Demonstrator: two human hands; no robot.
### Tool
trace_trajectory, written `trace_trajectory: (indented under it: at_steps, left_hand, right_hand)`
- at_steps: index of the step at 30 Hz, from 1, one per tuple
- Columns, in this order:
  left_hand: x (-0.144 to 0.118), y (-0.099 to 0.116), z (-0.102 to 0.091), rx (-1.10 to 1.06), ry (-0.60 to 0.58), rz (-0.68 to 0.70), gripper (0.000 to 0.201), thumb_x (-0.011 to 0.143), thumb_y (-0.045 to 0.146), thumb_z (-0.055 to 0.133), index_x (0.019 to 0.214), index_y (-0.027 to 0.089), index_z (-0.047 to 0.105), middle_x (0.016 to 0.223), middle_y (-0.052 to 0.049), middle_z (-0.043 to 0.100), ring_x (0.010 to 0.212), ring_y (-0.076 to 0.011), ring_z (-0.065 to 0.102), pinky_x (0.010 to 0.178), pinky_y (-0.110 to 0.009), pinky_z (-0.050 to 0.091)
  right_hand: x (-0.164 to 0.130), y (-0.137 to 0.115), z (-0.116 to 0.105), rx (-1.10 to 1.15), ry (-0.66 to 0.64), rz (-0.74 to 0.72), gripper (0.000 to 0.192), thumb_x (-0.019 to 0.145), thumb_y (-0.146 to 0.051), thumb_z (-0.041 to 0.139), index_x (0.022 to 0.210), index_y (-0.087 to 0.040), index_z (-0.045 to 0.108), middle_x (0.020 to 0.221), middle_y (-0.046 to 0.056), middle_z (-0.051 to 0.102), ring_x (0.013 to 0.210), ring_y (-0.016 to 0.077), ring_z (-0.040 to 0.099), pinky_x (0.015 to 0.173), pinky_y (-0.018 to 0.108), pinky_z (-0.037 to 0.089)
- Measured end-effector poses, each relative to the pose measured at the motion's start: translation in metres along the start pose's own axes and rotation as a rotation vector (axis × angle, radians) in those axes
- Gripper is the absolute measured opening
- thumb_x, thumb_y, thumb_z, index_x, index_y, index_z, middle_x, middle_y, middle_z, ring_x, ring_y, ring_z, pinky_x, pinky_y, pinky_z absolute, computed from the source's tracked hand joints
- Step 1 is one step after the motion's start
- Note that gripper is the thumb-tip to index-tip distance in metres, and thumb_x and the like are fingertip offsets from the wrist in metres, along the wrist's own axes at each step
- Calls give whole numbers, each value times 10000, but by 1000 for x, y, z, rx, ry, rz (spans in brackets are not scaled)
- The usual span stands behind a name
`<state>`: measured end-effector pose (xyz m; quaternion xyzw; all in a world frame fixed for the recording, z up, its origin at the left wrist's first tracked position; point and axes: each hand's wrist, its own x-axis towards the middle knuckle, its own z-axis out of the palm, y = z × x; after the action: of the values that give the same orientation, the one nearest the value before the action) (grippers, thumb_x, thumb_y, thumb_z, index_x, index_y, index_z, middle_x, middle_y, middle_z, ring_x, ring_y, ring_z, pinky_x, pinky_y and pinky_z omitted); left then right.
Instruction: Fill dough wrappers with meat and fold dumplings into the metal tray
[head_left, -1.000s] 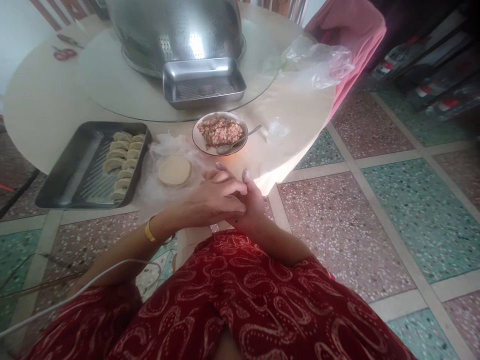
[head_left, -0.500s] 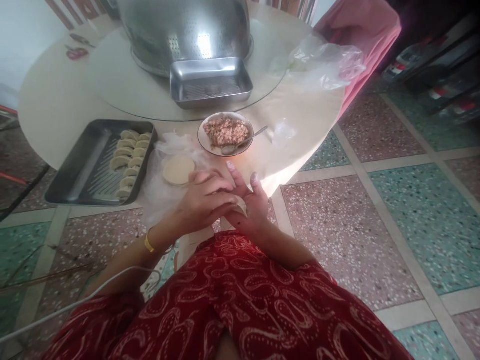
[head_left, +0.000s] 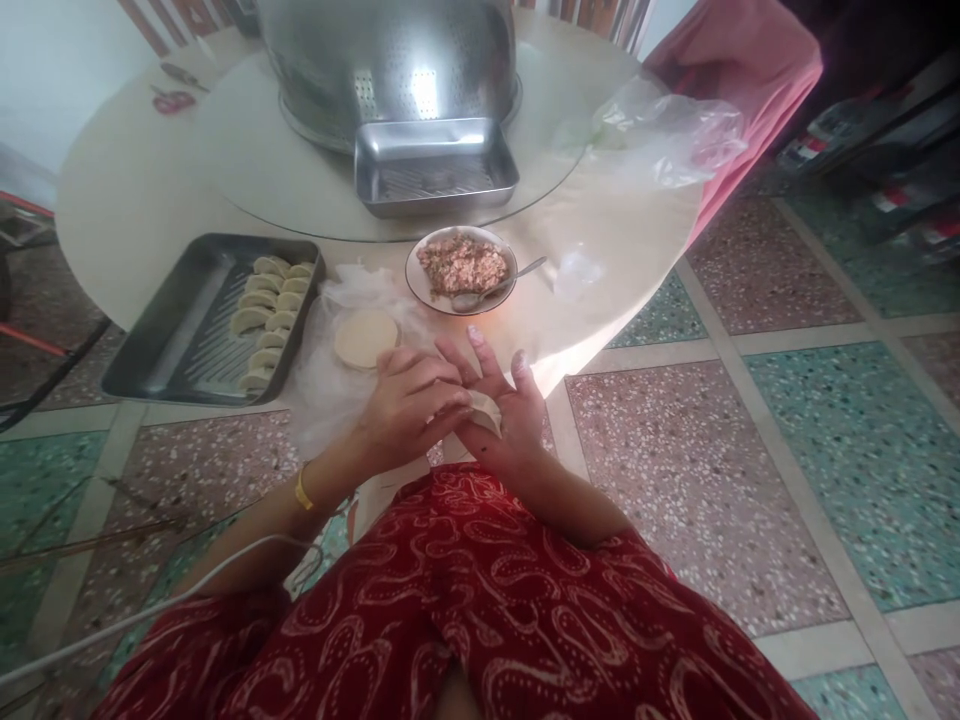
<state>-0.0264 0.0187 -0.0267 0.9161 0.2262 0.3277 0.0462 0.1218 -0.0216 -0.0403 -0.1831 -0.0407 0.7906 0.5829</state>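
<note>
My left hand [head_left: 409,405] and my right hand [head_left: 504,410] meet above my lap at the table's near edge. Between them is a pale dumpling [head_left: 484,410]: it lies on my right palm, and my left fingers pinch it. A stack of round wrappers [head_left: 365,339] on clear plastic lies just beyond my left hand. A bowl of minced filling [head_left: 460,268] with a spoon [head_left: 495,287] stands further out. On the left, a dark metal tray [head_left: 169,330] holds several folded dumplings [head_left: 268,315].
An empty steel tray [head_left: 435,165] and a big perforated steel bowl [head_left: 390,50] sit on the glass turntable [head_left: 247,170]. A crumpled plastic bag [head_left: 660,125] lies at the right, by a pink-draped chair [head_left: 739,70]. Terrazzo floor lies to the right.
My right fingers have spread open, so the dumpling in the palm now shows. The view has shifted slightly, moving the table rightward in frame.
</note>
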Motion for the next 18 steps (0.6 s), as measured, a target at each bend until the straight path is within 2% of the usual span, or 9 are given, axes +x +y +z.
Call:
trace_trajectory:
  at_steps: [5, 11, 18]
  left_hand:
    - [0, 2, 2, 5, 42, 31, 28, 914, 238, 607, 899, 215, 616, 946, -31, 709, 915, -195, 624, 803, -382, 437]
    - [-5, 4, -1, 15, 89, -58, 126, 881, 306, 671, 896, 201, 604, 904, -31, 703, 869, -184, 638, 812, -374, 430]
    - [-9, 8, 2, 3, 102, -89, 85, 895, 213, 624, 816, 204, 596, 868, -16, 697, 848, -163, 627, 802, -355, 429]
  right_hand:
    - [0, 2, 1, -9, 22, -6, 538, 949, -588, 203, 1169, -322, 616, 1217, 32, 710, 981, 189, 675, 791, 405, 592]
    - [1, 3, 6, 18, 66, -49, 546, 952, -582, 196, 1181, -316, 614, 1158, 28, 736, 983, 167, 682, 848, 395, 581]
    - [2, 7, 8, 49, 103, -34, 559, 972, -540, 151, 1124, -291, 628, 1093, 21, 754, 983, 156, 695, 846, 349, 578]
